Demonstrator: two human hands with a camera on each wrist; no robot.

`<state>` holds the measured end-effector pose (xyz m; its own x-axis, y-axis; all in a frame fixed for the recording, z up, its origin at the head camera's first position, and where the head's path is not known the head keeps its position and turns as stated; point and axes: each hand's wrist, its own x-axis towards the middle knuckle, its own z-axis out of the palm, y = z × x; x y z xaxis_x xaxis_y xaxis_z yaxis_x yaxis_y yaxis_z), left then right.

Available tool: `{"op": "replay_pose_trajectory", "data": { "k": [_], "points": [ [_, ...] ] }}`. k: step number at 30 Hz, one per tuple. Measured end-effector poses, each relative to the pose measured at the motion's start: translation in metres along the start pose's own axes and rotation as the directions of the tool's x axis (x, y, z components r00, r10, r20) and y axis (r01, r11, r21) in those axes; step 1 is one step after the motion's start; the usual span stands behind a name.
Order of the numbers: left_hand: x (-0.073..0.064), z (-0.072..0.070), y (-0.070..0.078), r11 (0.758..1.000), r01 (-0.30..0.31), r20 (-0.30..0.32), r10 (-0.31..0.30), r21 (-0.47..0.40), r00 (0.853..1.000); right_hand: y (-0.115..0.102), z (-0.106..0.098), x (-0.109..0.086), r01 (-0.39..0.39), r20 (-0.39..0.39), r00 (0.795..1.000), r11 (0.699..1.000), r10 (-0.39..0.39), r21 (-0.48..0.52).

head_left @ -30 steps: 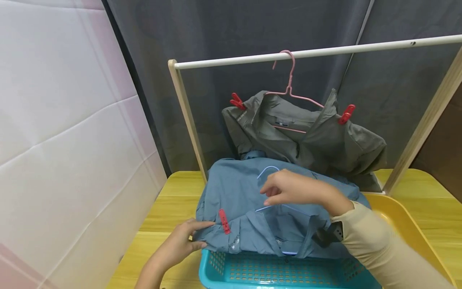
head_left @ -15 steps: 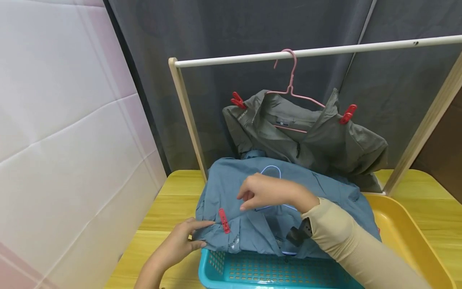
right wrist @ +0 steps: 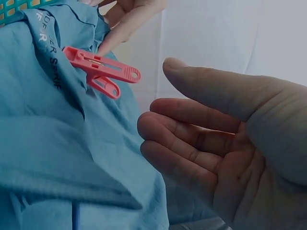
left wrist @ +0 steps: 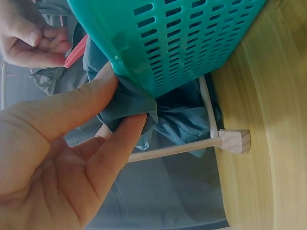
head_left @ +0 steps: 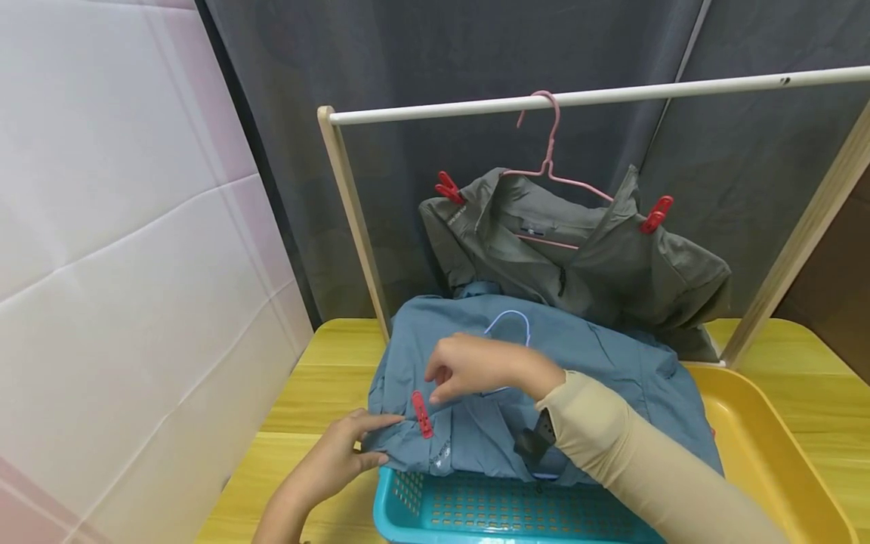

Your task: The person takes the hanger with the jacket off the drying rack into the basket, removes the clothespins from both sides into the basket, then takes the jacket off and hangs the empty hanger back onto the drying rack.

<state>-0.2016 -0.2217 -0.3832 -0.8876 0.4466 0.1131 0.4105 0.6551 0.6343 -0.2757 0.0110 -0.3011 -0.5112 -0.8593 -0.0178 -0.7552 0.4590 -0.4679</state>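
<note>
A blue jacket (head_left: 578, 340) lies over a turquoise basket (head_left: 516, 514), with a blue hanger (head_left: 508, 313) inside it. A red clothespin (head_left: 422, 415) is clipped on its left shoulder. My left hand (head_left: 340, 446) pinches the fabric at that end of the jacket; in the left wrist view the thumb and fingers (left wrist: 124, 139) grip a fold by the basket's rim. My right hand (head_left: 476, 366) hovers just above and right of the clothespin, holding nothing. Its fingers are loosely bent, and in the right wrist view they stand apart from the clothespin (right wrist: 103, 69).
Behind, a grey jacket (head_left: 598, 272) hangs by a pink hanger (head_left: 548, 151) on the white rail (head_left: 435, 113) of a wooden rack. Red clothespins (head_left: 656, 214) hold its shoulders. A yellow tray (head_left: 754, 431) stands on the wooden table (head_left: 306, 408) at right.
My right hand has moved left and slightly down across the jacket, toward the red clothespin. My left hand keeps its grip in the same place.
</note>
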Motion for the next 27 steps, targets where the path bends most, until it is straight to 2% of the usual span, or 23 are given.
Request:
{"op": "replay_pose_trajectory", "data": {
  "k": [12, 17, 27],
  "points": [
    [-0.001, 0.000, 0.000, 1.000, -0.005, -0.004, 0.005, -0.011, 1.000, 0.006, 0.012, 0.019, -0.020, 0.016, 1.000, 0.999, 0.021, -0.039],
    [-0.002, 0.000, -0.001, 1.000, -0.014, -0.012, 0.014, -0.003, 1.000, 0.007, 0.018, 0.027, -0.026, 0.045, 0.999, 0.999, 0.028, -0.032],
    [-0.002, 0.002, -0.002, 0.999, -0.033, -0.028, 0.034, 0.018, 0.999, 0.008, 0.022, 0.033, -0.037, 0.061, 0.997, 0.999, 0.038, -0.013]
  ]
}}
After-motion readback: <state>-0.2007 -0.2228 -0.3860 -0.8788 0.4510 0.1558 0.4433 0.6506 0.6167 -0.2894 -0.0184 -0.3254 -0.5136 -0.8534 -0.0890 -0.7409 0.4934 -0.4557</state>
